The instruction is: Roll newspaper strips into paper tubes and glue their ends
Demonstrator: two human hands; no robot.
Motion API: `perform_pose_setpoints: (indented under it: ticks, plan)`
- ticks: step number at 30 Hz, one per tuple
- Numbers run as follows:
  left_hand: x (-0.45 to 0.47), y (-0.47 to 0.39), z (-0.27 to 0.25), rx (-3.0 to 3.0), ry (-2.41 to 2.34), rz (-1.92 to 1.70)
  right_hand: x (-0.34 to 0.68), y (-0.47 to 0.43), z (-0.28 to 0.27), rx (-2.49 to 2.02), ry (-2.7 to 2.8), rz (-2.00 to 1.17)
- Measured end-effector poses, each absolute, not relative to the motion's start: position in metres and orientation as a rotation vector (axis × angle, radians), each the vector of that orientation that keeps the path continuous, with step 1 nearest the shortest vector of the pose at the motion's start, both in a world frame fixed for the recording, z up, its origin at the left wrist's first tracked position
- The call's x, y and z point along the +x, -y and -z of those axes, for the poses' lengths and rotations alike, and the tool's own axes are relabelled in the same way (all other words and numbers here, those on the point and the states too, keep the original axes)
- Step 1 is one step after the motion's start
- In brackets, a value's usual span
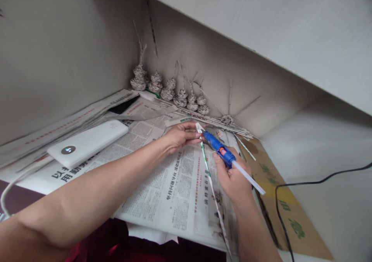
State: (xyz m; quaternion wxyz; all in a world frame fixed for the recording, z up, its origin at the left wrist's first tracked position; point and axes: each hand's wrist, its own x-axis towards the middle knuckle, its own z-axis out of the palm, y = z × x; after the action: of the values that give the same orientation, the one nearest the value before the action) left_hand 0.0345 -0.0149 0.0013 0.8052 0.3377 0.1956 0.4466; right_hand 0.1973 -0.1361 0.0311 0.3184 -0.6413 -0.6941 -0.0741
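left hand pinches paper strip, right hand grips glue gun; dab sparingly, strip trailing toward worktop's near edge.

The right hand is covering the handle of the blue glue gun; the gun's nozzle tip is getting lost near the fingertips of the left hand (whether it is touching the paper strip, the view is not telling); the strip's lower end is running out at the bottom edge; the black cord is leaving at the right and bottom edges; the white power bank is hiding part of a headline on the newspaper, whose small print is blurring.
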Motion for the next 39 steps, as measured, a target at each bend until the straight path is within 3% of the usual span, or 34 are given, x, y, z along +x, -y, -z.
perform_pose_setpoints:
  ticks: [39]
  plan:
    - [0.038,0.015,-0.003,0.691,-0.473,-0.988,0.192,0.138,-0.034,-1.830,1.817,0.267]
